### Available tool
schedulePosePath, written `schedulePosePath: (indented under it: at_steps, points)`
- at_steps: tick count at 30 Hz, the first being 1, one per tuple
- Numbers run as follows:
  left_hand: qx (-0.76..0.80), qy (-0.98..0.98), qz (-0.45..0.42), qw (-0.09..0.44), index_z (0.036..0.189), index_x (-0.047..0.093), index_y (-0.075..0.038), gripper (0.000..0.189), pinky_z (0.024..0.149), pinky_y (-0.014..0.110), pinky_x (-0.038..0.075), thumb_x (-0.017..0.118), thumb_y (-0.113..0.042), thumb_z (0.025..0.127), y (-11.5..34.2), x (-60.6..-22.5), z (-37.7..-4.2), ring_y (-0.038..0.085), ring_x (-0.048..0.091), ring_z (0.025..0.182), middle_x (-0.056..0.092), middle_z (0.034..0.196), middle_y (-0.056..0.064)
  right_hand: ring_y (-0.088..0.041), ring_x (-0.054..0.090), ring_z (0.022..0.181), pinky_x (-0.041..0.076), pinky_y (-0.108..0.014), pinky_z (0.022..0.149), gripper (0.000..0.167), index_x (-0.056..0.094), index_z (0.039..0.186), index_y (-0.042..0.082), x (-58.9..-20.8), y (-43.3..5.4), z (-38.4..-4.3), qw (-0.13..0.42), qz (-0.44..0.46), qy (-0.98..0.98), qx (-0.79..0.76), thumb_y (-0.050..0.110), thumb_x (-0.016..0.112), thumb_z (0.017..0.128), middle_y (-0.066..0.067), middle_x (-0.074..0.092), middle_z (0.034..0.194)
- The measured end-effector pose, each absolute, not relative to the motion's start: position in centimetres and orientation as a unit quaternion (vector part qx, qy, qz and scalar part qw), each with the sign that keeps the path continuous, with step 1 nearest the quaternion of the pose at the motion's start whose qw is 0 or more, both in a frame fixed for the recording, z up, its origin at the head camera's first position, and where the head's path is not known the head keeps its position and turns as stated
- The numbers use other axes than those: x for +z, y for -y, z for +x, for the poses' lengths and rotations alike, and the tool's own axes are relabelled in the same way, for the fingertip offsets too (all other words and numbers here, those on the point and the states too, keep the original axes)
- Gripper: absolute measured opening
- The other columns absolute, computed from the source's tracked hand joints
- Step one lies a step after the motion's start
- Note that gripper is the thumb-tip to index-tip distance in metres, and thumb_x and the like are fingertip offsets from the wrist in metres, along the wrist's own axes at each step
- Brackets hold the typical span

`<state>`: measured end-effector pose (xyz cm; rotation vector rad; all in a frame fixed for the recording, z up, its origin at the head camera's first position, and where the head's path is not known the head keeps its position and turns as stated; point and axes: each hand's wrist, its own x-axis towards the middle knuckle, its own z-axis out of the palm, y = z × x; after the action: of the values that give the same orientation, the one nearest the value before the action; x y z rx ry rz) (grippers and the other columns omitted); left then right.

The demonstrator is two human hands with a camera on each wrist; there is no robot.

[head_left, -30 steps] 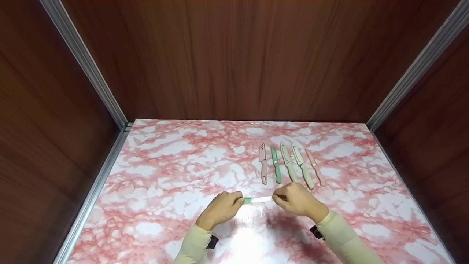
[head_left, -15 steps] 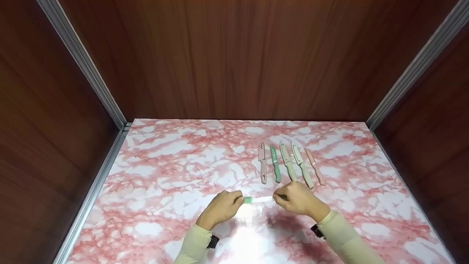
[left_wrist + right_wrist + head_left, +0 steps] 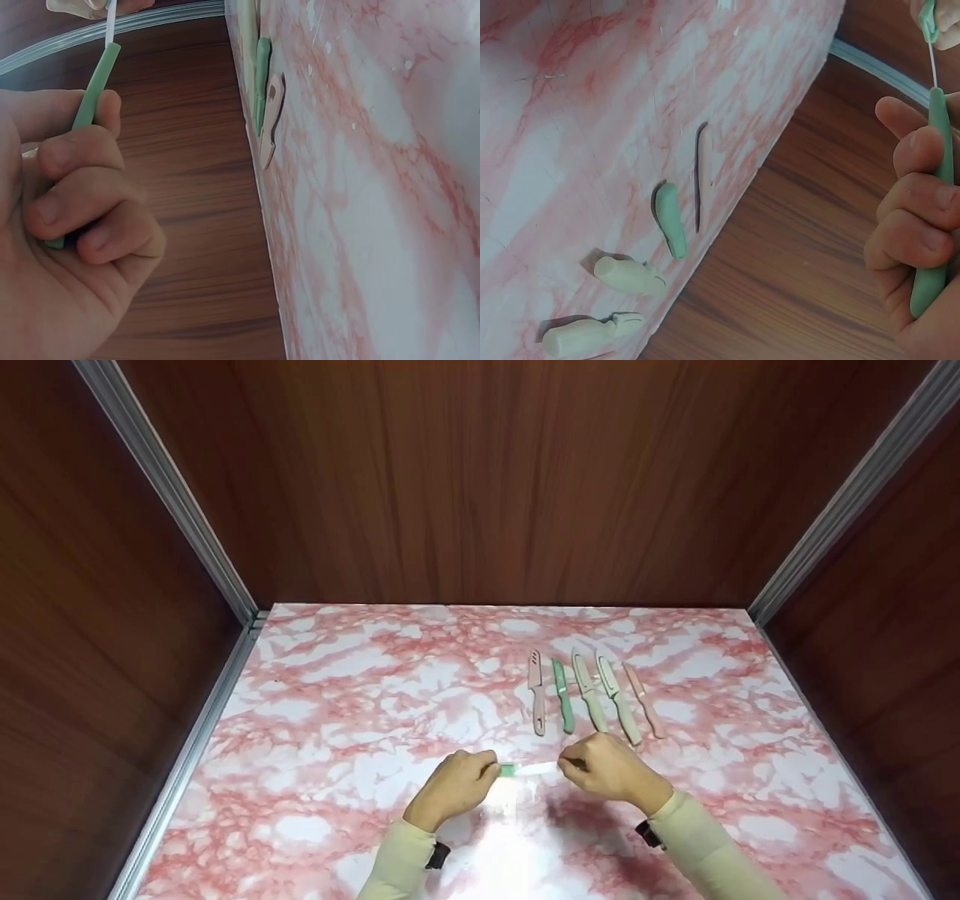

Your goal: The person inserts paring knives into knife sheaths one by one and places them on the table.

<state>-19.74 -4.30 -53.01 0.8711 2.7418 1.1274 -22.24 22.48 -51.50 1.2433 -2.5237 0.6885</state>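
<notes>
My left hand (image 3: 454, 784) grips a green piece (image 3: 508, 770) that looks like a blade sheath; in the left wrist view it runs from my palm past the curled fingers (image 3: 82, 199). A white blade (image 3: 536, 768) spans the gap between my hands, one end at the mouth of this piece. In the right wrist view, the fingers of my right hand (image 3: 611, 769) wrap round the green handle (image 3: 930, 289) of that small knife. How much blade sits inside the green piece is hidden. Both hands are above the table's front half.
Beyond my hands several knives lie side by side: a pink one (image 3: 538, 694), a green one (image 3: 564, 697), two pale green ones (image 3: 592, 701) and a peach one (image 3: 645, 701). The marbled table (image 3: 360, 697) is walled by brown wood panels (image 3: 480, 487).
</notes>
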Motion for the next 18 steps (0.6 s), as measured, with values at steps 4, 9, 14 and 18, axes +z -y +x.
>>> schedulePosePath:
  at_steps: [4, 9, 14, 18]
  points:
    - [0.363, -0.889, 0.276, 0.037, 0.073, 0.048, -0.017, 0.027, 0.046, 0.020, 0.026, 0.045, -0.017, 0.099, 4.38, -53.09, -19.71, 0.002, 0.027, 0.045, 0.031, 0.054, -0.011, 0.004, 0.023, 0.048, 0.025, -0.016, 0.045, 0.038, 0.041, 0.056, 0.024, -51.62, -22.63, -22.29, 0.125, 0.421, 0.865, 0.243, 0.006, 0.060, 0.084, 0.017, 0.026, 0.053]
    - [0.376, -0.885, 0.269, 0.053, 0.072, 0.048, -0.017, 0.028, 0.046, 0.020, 0.026, 0.044, -0.019, 0.100, 4.41, -53.01, -19.59, 0.003, 0.027, 0.045, 0.032, 0.054, -0.010, 0.004, 0.022, 0.048, 0.022, -0.015, 0.045, 0.040, 0.039, 0.055, 0.024, -51.76, -22.63, -22.22, 0.126, 0.418, 0.867, 0.240, 0.008, 0.059, 0.085, 0.018, 0.024, 0.054]
    - [0.373, -0.885, 0.274, 0.047, 0.071, 0.047, -0.018, 0.028, 0.046, 0.020, 0.027, 0.044, -0.018, 0.099, 4.29, -52.82, -19.69, 0.003, 0.028, 0.045, 0.031, 0.054, -0.010, 0.005, 0.019, 0.048, 0.021, -0.014, 0.045, 0.041, 0.037, 0.055, 0.024, -51.73, -22.51, -22.25, 0.122, 0.423, 0.864, 0.242, 0.007, 0.058, 0.085, 0.017, 0.023, 0.053]
    - [0.356, -0.891, 0.280, 0.039, 0.068, 0.044, -0.018, 0.031, 0.045, 0.020, 0.025, 0.044, -0.018, 0.099, 4.20, -52.68, -19.87, 0.003, 0.026, 0.044, 0.030, 0.053, -0.010, 0.004, 0.022, 0.048, 0.024, -0.015, 0.045, 0.039, 0.039, 0.056, 0.024, -51.65, -22.42, -22.37, 0.122, 0.433, 0.860, 0.239, 0.006, 0.058, 0.085, 0.016, 0.027, 0.053]
